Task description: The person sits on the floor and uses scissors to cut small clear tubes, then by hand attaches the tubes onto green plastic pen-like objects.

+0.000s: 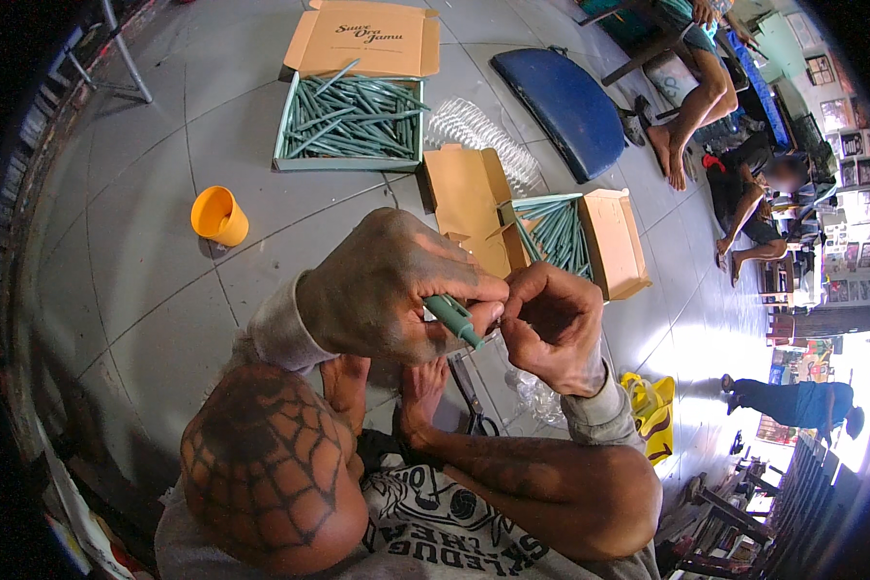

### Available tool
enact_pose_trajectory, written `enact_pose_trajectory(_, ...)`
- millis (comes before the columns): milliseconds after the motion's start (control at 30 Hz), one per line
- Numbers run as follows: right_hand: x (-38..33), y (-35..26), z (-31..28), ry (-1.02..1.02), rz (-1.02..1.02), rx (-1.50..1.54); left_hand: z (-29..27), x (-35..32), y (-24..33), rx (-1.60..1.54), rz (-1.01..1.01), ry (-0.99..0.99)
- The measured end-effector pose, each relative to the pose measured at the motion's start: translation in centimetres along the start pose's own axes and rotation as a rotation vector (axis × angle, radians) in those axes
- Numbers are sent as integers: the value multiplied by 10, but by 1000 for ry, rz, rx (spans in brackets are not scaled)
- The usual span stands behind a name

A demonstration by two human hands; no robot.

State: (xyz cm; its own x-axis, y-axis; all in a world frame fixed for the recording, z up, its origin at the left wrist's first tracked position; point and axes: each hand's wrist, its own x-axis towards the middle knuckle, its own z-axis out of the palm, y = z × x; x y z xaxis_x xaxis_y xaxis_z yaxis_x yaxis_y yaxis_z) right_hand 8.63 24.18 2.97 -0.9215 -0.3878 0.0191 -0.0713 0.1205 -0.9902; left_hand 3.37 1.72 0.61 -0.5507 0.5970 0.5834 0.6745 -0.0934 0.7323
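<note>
My left hand (387, 285) is closed around a green pen (454, 321), whose clip end sticks out below the fingers. Close beside it, my right hand (556, 329) has thumb and forefinger pinched together, touching the left fingertips. Whatever lies between those right fingers is hidden or too small to make out. Beyond my hands, an open cardboard box (277, 145) is heaped with green pens (353, 114). A second opened box (617, 244), nearer my right hand, holds more green pens (555, 235).
An orange cup (220, 216) stands at left on the grey tiled floor (155, 280). Clear plastic pieces (483, 140) lie by the boxes, near a blue rounded seat (561, 111). Scissors (472, 398), clear plastic (536, 398) and a yellow bag (651, 411) are close to my legs. Other people sit at right.
</note>
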Motion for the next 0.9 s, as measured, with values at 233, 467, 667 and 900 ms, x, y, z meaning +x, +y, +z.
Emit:
enact_pose_trajectory(233,0,4,0,-7,-6,-60,-2,1,4,39,-28,-19)
enact_pose_trajectory(467,-1,-6,-1,-43,28,201,1,-2,-1,64,-79,-3)
enact_pose_trajectory(667,-2,-4,-1,-30,37,187,3,-1,-1,46,-73,29)
enact_pose_trajectory(900,-1,-11,1,42,64,80,4,3,0,112,27,113)
